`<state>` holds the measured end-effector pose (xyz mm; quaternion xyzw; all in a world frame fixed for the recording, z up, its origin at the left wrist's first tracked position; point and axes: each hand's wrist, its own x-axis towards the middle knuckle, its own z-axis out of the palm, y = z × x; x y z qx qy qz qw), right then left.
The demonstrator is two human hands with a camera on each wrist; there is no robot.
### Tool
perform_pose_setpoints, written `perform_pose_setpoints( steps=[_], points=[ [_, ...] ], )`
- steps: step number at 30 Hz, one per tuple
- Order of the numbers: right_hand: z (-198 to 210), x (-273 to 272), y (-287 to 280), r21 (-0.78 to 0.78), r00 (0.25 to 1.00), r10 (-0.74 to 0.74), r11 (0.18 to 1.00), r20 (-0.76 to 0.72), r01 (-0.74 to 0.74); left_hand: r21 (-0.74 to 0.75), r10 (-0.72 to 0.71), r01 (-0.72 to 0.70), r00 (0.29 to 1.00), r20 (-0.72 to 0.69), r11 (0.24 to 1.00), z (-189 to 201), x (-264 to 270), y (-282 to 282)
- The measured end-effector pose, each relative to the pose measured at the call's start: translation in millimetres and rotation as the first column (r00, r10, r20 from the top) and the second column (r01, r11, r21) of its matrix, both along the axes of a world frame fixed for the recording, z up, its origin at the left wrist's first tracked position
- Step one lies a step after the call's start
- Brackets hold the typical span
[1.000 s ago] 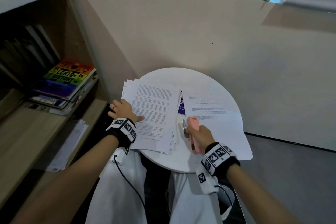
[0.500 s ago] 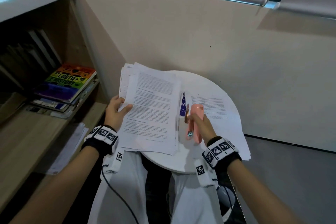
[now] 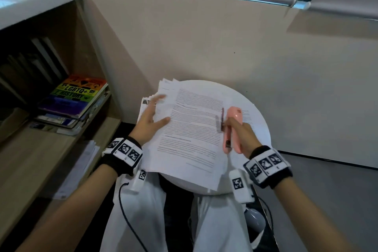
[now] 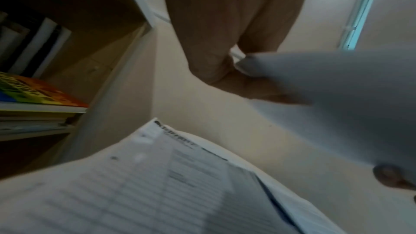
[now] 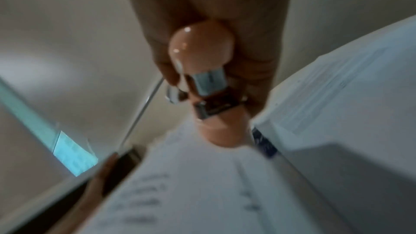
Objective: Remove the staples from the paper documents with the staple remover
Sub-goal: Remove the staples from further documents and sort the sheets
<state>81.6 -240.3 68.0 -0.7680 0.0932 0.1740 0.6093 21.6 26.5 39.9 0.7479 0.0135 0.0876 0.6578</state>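
Observation:
My left hand (image 3: pixel 150 122) holds a printed paper document (image 3: pixel 190 135) at its left edge, thumb on top, and keeps it lifted and tilted over the round white table (image 3: pixel 212 88). In the left wrist view the sheet (image 4: pixel 337 92) runs between my fingers (image 4: pixel 213 56) and thumb. My right hand (image 3: pixel 240 135) grips the pink staple remover (image 3: pixel 234 116) just beyond the document's right edge, its metal part beside that edge. The right wrist view shows the pink tool (image 5: pixel 200 49) above more printed pages (image 5: pixel 191 193). No staple is visible.
A stack of papers (image 3: pixel 146 103) lies under the lifted document at the table's left, and more sheets (image 3: pixel 252 120) lie at the right. A wooden shelf unit (image 3: pixel 51 149) with a rainbow-covered book (image 3: pixel 77 96) stands close on the left. A wall rises behind the table.
My left hand has lifted the top document off the left stack and carried it right, over the table's middle. My right hand has moved the staple remover farther away, up to that document's right edge.

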Motion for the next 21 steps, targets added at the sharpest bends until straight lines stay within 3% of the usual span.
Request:
perform_pose_setpoints(
  steps=[2, 5, 7, 8, 10, 13, 15, 17, 19, 21],
  points=[
    [3, 2, -20, -0.046, 0.988, -0.145, 0.988, 0.056, 0.148, 0.126, -0.022, 0.027, 0.999, -0.042, 0.992, -10, 5, -23],
    [15, -3, -34, 0.039, 0.865, -0.378, 0.921, 0.33, 0.388, -0.057, -0.058, 0.049, 0.981, -0.184, 0.997, -24, 6, -64],
    [28, -6, -36, 0.196, 0.787, -0.465, 0.885, 0.406, 0.422, -0.204, -0.122, 0.071, 0.961, -0.248, 0.976, -31, 10, -83],
    [35, -7, -35, 0.253, 0.779, -0.472, 0.881, 0.412, 0.4, -0.211, -0.125, 0.069, 0.956, -0.266, 0.975, -36, 12, -90],
    [41, -7, -37, 0.237, 0.805, -0.42, 0.906, 0.419, 0.35, -0.082, -0.099, 0.078, 0.949, -0.3, 0.994, -46, 15, -101],
    [36, -4, -41, 0.015, 0.873, -0.235, 0.967, 0.427, 0.253, 0.221, -0.072, 0.154, 0.937, -0.341, 0.963, -60, 14, -115],
    [26, -3, -41, -0.136, 0.95, -0.09, 0.981, 0.3, 0.136, 0.339, -0.082, 0.223, 0.919, -0.385, 0.914, -68, 14, -119],
    [13, -3, -36, -0.171, 0.996, 0.011, 0.985, 0.093, 0.005, 0.418, -0.085, 0.285, 0.896, -0.435, 0.862, -69, 15, -122],
    [0, -2, -28, -0.17, 0.994, 0.101, 0.98, -0.033, -0.105, 0.567, -0.026, 0.314, 0.889, -0.458, 0.761, -65, 15, -128],
    [-11, 2, -17, -0.221, 0.983, 0.173, 0.958, -0.057, -0.182, 0.743, 0.096, 0.306, 0.891, -0.443, 0.595, -58, 14, -133]
  ],
)
